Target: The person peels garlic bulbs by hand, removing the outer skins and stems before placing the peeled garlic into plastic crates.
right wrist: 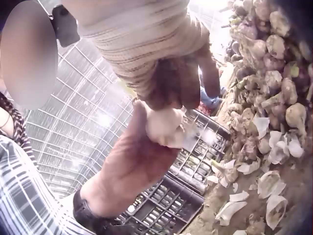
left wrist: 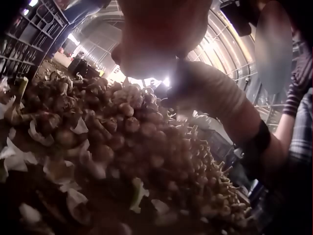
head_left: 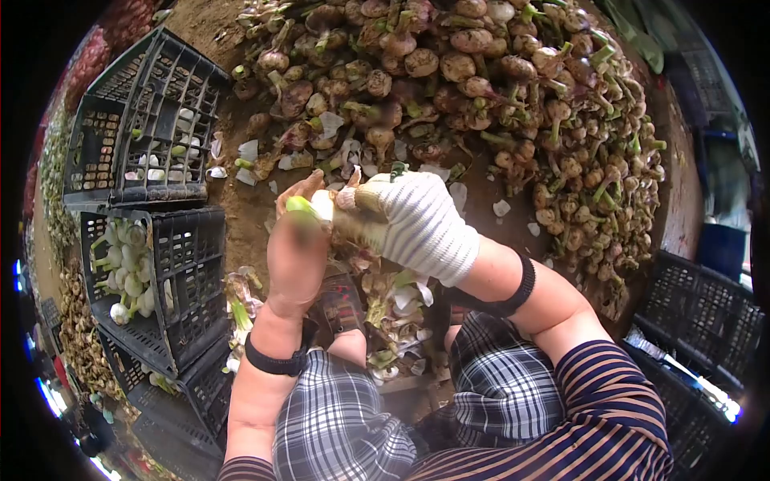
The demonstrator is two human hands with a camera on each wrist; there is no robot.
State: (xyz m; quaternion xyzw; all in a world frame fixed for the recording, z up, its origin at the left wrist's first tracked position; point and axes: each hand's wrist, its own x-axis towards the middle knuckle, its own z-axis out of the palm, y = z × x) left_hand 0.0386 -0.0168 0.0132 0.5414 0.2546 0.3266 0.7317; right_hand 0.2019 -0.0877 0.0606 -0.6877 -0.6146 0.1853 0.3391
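In the head view, my bare left hand [head_left: 297,256] holds a garlic bulb [head_left: 322,204] with a white body and a short green stem. My right hand [head_left: 425,228] wears a white and grey striped knit glove and meets the bulb from the right, its fingers curled. Seen from the right wrist, the pale bulb [right wrist: 165,125] sits between the left hand's fingers below and the glove's dark, dirty fingertips [right wrist: 178,93] above, which pinch at it. Loose papery skins [head_left: 397,297] lie on the ground beneath the hands.
A large heap of unpeeled garlic [head_left: 449,64] spreads across the back and right. On the left stand black plastic crates, one [head_left: 192,280] holding cleaned white bulbs [head_left: 124,264], another tipped crate [head_left: 160,120] behind it. More black crates [head_left: 702,313] stand at the right.
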